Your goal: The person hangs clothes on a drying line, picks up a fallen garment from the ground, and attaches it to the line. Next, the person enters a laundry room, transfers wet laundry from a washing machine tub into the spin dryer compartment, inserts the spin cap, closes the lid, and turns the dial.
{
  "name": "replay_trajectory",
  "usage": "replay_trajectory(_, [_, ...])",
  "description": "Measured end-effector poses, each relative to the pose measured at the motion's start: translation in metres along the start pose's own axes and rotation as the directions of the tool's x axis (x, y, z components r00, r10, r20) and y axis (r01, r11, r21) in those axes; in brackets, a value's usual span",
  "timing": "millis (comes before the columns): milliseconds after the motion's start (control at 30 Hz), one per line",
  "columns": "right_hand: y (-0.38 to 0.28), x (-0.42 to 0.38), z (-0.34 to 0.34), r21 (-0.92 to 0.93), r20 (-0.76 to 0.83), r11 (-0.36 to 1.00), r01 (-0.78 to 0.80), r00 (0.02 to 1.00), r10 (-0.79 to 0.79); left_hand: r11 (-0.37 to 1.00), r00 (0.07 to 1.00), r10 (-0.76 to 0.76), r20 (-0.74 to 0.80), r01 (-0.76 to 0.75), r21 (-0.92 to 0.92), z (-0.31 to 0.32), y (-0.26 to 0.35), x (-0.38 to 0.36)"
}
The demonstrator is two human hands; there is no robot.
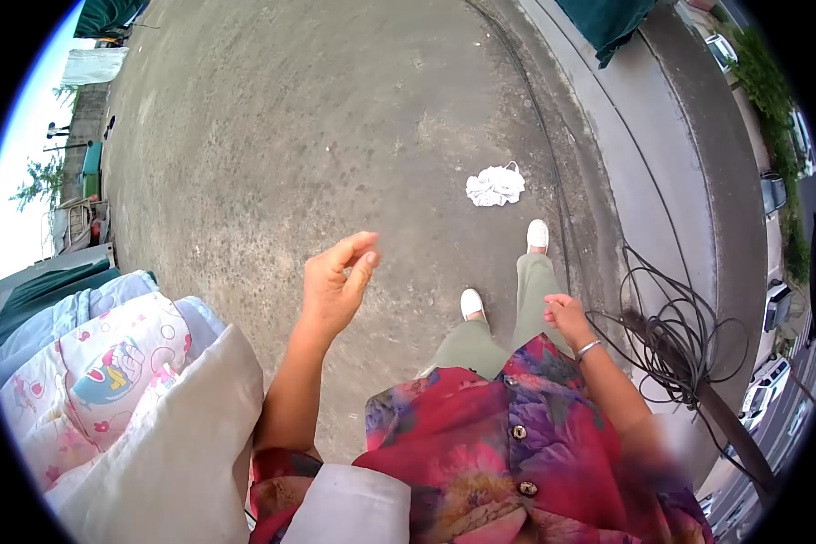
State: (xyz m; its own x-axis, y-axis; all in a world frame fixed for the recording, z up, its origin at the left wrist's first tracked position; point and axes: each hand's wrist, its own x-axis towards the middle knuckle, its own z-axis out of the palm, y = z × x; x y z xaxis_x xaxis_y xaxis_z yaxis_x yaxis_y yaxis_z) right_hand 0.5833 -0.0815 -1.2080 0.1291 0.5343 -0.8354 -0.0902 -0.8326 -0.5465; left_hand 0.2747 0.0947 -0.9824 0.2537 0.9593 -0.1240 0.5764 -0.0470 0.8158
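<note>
My left hand (pixel 338 281) is raised over the concrete floor, its fingers curved and the thumb held a little apart from them, with nothing between. Near my thigh on the right, my right hand (pixel 567 317) is curled closed; whatever it may hold is too small or hidden to make out. A crumpled white cloth (pixel 496 186) lies on the floor beyond my shoes. Beside my left arm are a printed pink and white cloth (pixel 109 363) and a cream cloth (pixel 177 444). A white cloth (pixel 354 508) lies against my front at the bottom.
A coil of black cable (pixel 675 335) is at the right, by a rusty pole (pixel 734 435). Cables run along the floor and the ledge (pixel 644 118). Green fabric (pixel 607 23) hangs at the top right. Parked cars stand below, beyond the wall.
</note>
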Motion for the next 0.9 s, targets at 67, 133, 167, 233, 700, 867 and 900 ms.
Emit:
replay_trajectory(67, [-0.026,0.03,-0.003,-0.1,0.056,0.995,0.003,0.998,0.002,0.988,0.992,-0.111,0.065,0.104,0.11,0.035,-0.049,0.007])
replay_trajectory(133, [-0.042,0.07,-0.014,-0.192,0.11,0.981,-0.011,0.993,0.033,0.957,0.959,-0.241,0.15,0.209,0.2,0.074,-0.094,0.001])
replay_trajectory(167, [-0.042,0.093,-0.019,-0.376,0.1,0.921,0.097,0.993,-0.064,0.936,0.927,-0.319,0.197,0.276,0.218,0.092,-0.114,-0.003])
replay_trajectory(233, [-0.055,0.122,-0.036,-0.564,0.101,0.804,0.186,0.983,-0.157,0.871,0.826,-0.45,0.339,0.323,0.37,0.126,-0.145,-0.007])
replay_trajectory(700, [-0.05,0.372,0.031,-0.87,0.412,0.256,0.422,0.906,-0.094,0.512,0.544,-0.812,0.213,0.487,0.708,0.268,-0.249,0.013])
replay_trajectory(867, [-0.006,0.509,0.103,-0.913,0.405,0.108,0.394,0.906,0.122,0.519,0.63,-0.768,0.117,0.505,0.689,0.249,-0.283,0.017])
replay_trajectory(900, [0.025,0.544,0.111,-0.927,0.366,0.108,0.358,0.927,0.074,0.528,0.642,-0.76,0.102,0.518,0.673,0.244,-0.29,0.017])
